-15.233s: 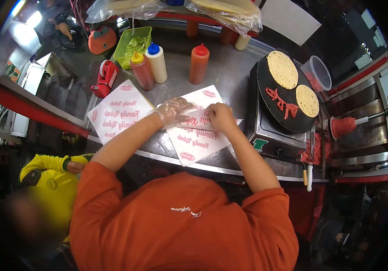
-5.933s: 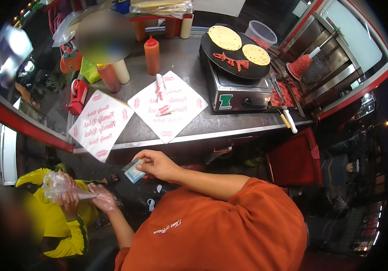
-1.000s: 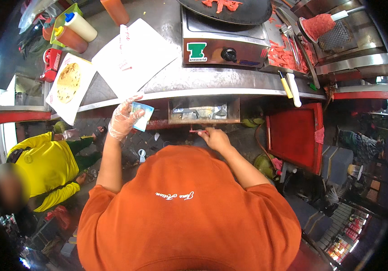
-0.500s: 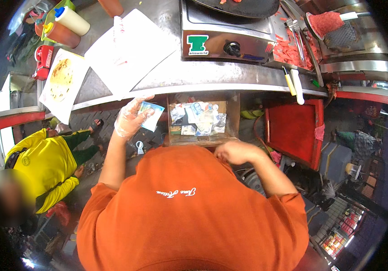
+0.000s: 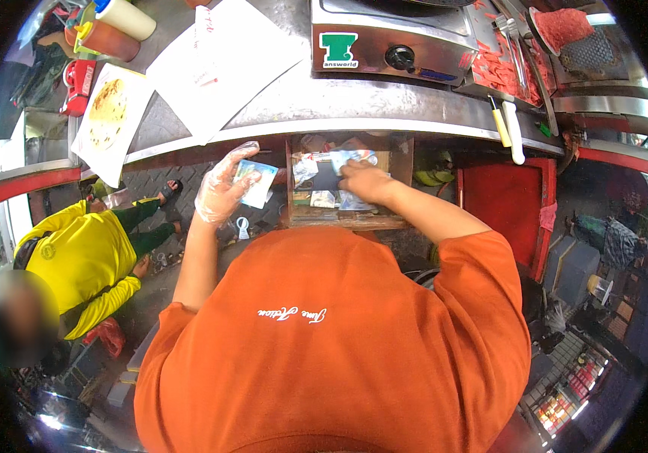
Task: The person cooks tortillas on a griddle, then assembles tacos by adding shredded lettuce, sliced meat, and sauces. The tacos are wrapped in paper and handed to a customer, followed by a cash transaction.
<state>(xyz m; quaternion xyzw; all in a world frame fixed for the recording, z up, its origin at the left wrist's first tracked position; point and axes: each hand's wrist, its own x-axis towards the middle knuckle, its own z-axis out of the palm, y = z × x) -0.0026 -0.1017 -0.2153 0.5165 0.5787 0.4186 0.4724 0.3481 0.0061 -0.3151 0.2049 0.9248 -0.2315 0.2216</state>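
Observation:
My left hand point(image 5: 222, 189), in a clear plastic glove, pinches a blue banknote point(image 5: 256, 183) beside the left wall of a wooden drawer point(image 5: 405, 177). The note hangs tilted, with its face toward me. Bare of any glove, my right hand point(image 5: 367, 183) reaches into the drawer from the right. Its fingers are bent onto a blue-and-white banknote point(image 5: 348, 158) near the drawer's back. Several other crumpled notes point(image 5: 305, 167) lie around it, and a dark patch of the drawer's inside shows between them.
Above the drawer runs a metal counter point(image 5: 278, 121) with white paper sheets point(image 5: 222, 72), a flatbread point(image 5: 108, 113) on paper, sauce bottles point(image 5: 109, 39) and a stove point(image 5: 392, 45). Two handled tools point(image 5: 514, 132) overhang its edge. A person in yellow point(image 5: 82, 249) is at left; a red panel point(image 5: 501, 215) stands right.
My right hand has moved from in front of the drawer into it, onto the notes. Notes inside have shifted, baring a dark patch. My left hand still holds its banknote.

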